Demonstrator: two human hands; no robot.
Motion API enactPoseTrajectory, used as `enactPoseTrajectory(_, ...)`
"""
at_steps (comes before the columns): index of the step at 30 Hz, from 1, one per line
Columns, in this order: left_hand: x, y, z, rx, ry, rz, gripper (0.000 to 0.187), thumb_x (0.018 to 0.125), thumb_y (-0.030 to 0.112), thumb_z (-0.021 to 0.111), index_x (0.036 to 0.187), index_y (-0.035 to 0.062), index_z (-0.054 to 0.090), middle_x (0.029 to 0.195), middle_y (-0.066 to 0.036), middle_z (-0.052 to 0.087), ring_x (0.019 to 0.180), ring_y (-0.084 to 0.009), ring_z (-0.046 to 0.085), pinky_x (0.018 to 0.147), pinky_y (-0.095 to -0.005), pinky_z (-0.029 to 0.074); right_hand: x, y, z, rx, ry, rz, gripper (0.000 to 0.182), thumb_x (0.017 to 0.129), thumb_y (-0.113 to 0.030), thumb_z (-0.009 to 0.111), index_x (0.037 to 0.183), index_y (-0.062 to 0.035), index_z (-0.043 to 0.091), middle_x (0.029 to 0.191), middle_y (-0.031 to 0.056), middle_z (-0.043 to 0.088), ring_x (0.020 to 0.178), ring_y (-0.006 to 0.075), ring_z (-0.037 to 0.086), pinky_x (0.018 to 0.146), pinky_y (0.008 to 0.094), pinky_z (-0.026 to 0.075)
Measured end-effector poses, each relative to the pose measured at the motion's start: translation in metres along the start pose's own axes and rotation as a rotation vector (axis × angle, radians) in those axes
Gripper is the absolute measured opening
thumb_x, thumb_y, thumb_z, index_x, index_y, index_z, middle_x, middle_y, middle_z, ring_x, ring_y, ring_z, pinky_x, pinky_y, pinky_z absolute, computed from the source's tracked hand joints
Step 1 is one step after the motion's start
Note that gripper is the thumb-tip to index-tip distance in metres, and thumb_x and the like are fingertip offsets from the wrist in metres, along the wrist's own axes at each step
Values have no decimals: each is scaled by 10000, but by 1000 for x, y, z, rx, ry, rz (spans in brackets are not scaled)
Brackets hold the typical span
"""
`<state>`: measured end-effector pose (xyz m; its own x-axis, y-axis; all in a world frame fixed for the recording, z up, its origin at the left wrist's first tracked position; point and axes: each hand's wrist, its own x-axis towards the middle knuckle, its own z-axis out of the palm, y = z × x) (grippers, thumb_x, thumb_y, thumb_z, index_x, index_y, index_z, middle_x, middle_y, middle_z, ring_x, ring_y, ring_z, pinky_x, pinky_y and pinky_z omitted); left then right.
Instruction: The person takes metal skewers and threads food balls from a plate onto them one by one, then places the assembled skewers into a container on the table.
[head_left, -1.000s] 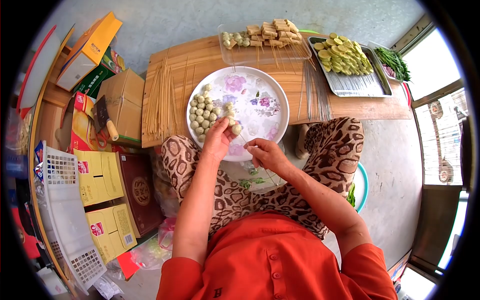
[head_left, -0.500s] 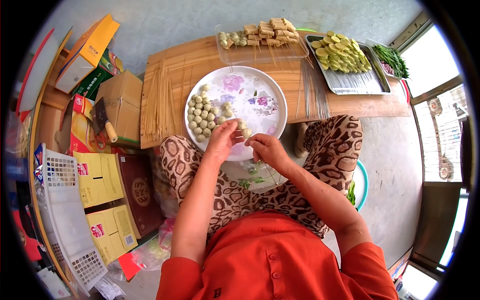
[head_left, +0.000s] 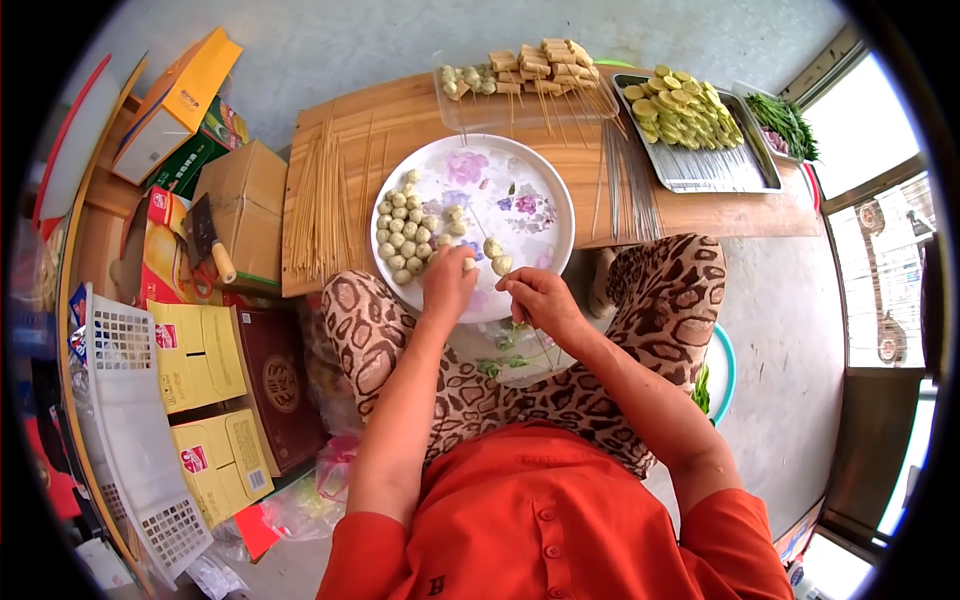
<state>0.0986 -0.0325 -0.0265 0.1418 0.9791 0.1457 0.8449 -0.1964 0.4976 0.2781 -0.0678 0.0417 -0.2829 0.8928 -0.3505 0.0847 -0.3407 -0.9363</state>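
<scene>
White flower-printed tray [head_left: 515,165], head view: set across the near edge of the wooden bench [head_left: 585,190], left of its middle, with the near rim projecting past that edge. Pile of pale balls [head_left: 400,235] along the tray's left side; a few more loose toward its middle. Left hand [head_left: 447,288]: thumb and fingertips seemingly closed on a single ball [head_left: 469,264], over the near part of the tray. Right hand [head_left: 543,300]: fingertips pinched on a thin skewer [head_left: 484,229], just below two threaded balls [head_left: 497,256]; free end directed toward the bench's far edge.

Likely faults, with causes. Pricked fingertip: exposed skewer end near the left hand. Split or crumbled ball: over-firm pinch, or piercing off centre. Dropped ball: rounded, perhaps damp surface under a fingertip grip, close to the overhanging rim. Threaded balls sliding off: free end dipped too low, without a stop at the tip. Tipped tray: weight of a hand on the near rim; support beneath that side hidden. Rolling pile: jolt from the left knee [head_left: 365,310], close beside the tray. Scattered bamboo skewers [head_left: 322,200], bench's left end: same knee, knocking upward at the near edge.
</scene>
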Motion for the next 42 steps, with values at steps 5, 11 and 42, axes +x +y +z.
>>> enactPoseTrajectory(5, 15, -21, -7, -1354, -15, -530, 286, 850, 139, 640, 1102, 26, 567, 939, -58, 586, 833, -151, 592, 732, -299, 509, -13, -13, -1, -59, -83, 32, 203, 906, -144, 499, 943, 6, 630, 535, 9, 520, 458, 67, 457, 441, 233, 351)
enactPoseTrajectory(11, 16, -39, -14, -1903, 152, -649, 247, 869, 202, 638, 1055, 53, 574, 924, -59, 578, 869, -187, 592, 796, -320, 520, -18, -9, 3, -102, -217, 62, 229, 909, -173, 486, 958, -1, 628, 529, -4, 501, 463, 64, 455, 452, 239, 353)
enactPoseTrajectory(42, 14, -29, -10, -1942, 50, -620, 210, 863, 192, 643, 1017, 62, 586, 978, -94, 619, 885, -176, 609, 796, -296, 539, -15, -1, 6, -131, -197, 48, 225, 911, -163, 468, 957, 3, 612, 534, 7, 507, 467, 77, 468, 462, 242, 367)
